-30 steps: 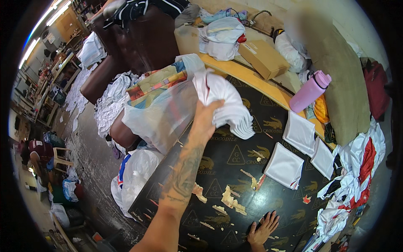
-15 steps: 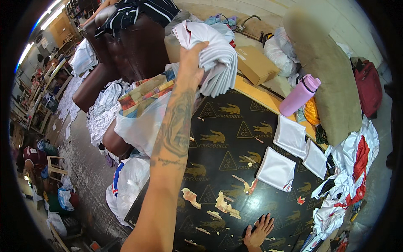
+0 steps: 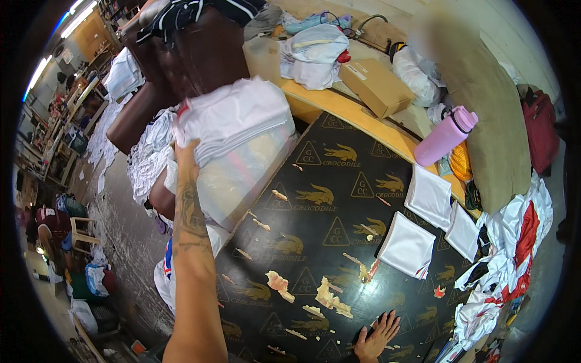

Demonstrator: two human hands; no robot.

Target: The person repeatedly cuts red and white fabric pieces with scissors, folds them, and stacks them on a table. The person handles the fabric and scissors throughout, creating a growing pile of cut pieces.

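My left hand (image 3: 185, 158) grips the near edge of a bundle of folded white garments (image 3: 233, 115). The bundle lies on top of a bulging clear plastic bag (image 3: 245, 178) of cloth at the left edge of the black printed table (image 3: 315, 242). My tattooed left forearm reaches up from the lower edge. My right hand (image 3: 378, 336) rests flat on the table's near edge, fingers spread, holding nothing.
Three folded white pieces (image 3: 410, 245) lie on the table's right side by a pink bottle (image 3: 446, 136). A cardboard box (image 3: 375, 88) and a translucent jug (image 3: 263, 57) sit behind. White and red garments (image 3: 511, 266) are heaped at right. Brown seats (image 3: 200, 48) stand beyond the bag.
My left hand carried the white bundle up high, then brought it down and left onto the plastic bag. My right hand stayed flat on the table.
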